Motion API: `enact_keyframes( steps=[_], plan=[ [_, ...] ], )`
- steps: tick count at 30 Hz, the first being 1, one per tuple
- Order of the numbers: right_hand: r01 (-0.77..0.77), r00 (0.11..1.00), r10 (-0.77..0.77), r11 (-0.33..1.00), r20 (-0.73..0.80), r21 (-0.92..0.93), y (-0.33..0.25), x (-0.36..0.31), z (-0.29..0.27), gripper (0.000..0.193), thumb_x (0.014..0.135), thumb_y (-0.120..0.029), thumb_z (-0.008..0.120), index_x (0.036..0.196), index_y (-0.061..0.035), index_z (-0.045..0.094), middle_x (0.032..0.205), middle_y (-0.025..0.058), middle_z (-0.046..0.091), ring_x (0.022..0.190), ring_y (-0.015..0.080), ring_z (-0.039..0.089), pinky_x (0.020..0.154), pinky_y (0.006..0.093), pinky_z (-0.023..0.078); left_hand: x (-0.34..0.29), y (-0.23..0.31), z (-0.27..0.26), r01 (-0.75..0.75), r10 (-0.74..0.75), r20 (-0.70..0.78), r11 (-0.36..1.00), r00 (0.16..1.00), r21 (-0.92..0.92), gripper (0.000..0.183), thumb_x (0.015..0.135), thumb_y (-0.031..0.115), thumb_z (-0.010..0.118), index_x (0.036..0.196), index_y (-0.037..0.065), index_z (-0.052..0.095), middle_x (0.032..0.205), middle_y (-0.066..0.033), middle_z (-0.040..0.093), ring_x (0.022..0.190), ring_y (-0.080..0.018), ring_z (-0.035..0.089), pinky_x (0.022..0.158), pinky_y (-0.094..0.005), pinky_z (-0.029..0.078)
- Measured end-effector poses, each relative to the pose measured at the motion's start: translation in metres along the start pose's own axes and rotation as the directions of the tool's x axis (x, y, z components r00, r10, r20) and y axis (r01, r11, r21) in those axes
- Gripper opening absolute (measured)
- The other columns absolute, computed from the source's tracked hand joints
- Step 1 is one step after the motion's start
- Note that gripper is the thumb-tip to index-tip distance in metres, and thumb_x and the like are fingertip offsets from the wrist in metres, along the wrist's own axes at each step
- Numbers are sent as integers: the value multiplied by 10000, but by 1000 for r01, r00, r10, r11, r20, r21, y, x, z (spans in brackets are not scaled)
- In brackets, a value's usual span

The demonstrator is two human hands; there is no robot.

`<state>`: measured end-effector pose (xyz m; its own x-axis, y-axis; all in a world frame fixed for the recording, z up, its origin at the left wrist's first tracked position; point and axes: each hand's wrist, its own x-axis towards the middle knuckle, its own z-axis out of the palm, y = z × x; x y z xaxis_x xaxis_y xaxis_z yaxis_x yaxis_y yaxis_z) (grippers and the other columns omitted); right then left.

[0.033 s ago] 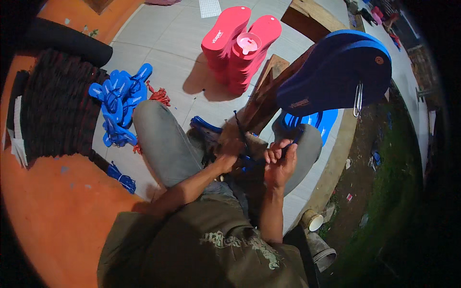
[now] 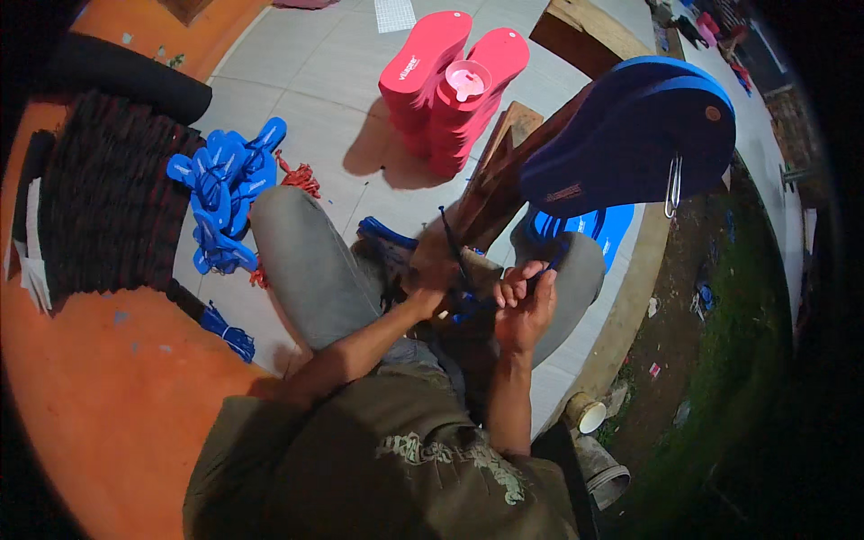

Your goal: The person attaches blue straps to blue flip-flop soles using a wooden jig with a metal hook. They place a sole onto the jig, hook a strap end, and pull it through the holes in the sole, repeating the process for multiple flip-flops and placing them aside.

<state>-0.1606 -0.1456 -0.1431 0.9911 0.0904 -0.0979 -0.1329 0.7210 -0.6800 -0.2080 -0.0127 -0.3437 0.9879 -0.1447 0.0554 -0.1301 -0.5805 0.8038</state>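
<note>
Working a strap (image 2: 559, 253), apparently, the right hand (image 2: 526, 310) pinched it, apart from the left hand (image 2: 432, 283), whose grip was unclear; steadiness seemed needed next.

The left of the two hands (image 2: 432, 286) has shifted very slightly.

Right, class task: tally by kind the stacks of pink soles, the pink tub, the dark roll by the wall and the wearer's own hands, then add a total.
Pink sole stacks: 2
Pink tub: 1
Dark roll: 1
Hands: 2
Total: 6
</note>
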Motion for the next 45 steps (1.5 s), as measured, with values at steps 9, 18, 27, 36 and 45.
enact_keyframes(
  steps=[9, 18, 27, 36, 45],
  plan=[
    [326, 913, -353, 933, 203, 155, -81, -81, 1, 215, 902, -326, 414, 842, -123, 448, 667, -7, 422, 472, 88, 329, 453, 249, 348, 50, 1, -32, 430, -447, -22, 845, 894, 318, 306, 724, 125, 564, 994, -12, 521, 860, -176, 611, 821, -354, 596, 719, -410, 471],
    [-100, 983, -42, 705, -181, -702, 13, -1, -29, 238, 848, -204, 571, 920, 23, 583, 797, 34, 570, 668, 96, 500, 614, 220, 404, 67, 22, -95, 291, -307, -55, 809, 950, 511, 658, 736, 362, 640, 1209, -35, 412, 1051, -201, 561, 1010, -283, 540, 820, -369, 432],
    [-139, 960, -81, 696, -269, -705, 11, 17, 6, 271, 797, -210, 639, 891, 43, 621, 690, 31, 586, 623, 75, 513, 566, 213, 402, 51, 127, -123, 7, -4, 130, 1000, 991, -23, 310, 816, 320, 571, 768, 17, 608, 607, -104, 513, 617, -136, 537, 554, -316, 422],
    [-304, 952, 289, 924, -96, -231, -11, 13, -15, 210, 855, -168, 553, 846, 39, 585, 678, 63, 569, 546, 98, 501, 517, 211, 408, 62, 128, -143, 470, -76, 602, 705, 795, -531, 330, 856, 327, 531, 810, 19, 641, 631, -13, 572, 584, -66, 513, 543, -210, 404],
    [-66, 977, -91, 736, -195, -673, -24, 3, 22, 133, 821, -132, 599, 759, -16, 614, 582, 12, 553, 498, 60, 497, 427, 199, 366, 80, 161, -161, 239, -92, 283, 805, 955, -544, 277, 842, 228, 565, 963, -19, 602, 843, -55, 613, 719, -79, 532, 633, -236, 437]
  ],
)
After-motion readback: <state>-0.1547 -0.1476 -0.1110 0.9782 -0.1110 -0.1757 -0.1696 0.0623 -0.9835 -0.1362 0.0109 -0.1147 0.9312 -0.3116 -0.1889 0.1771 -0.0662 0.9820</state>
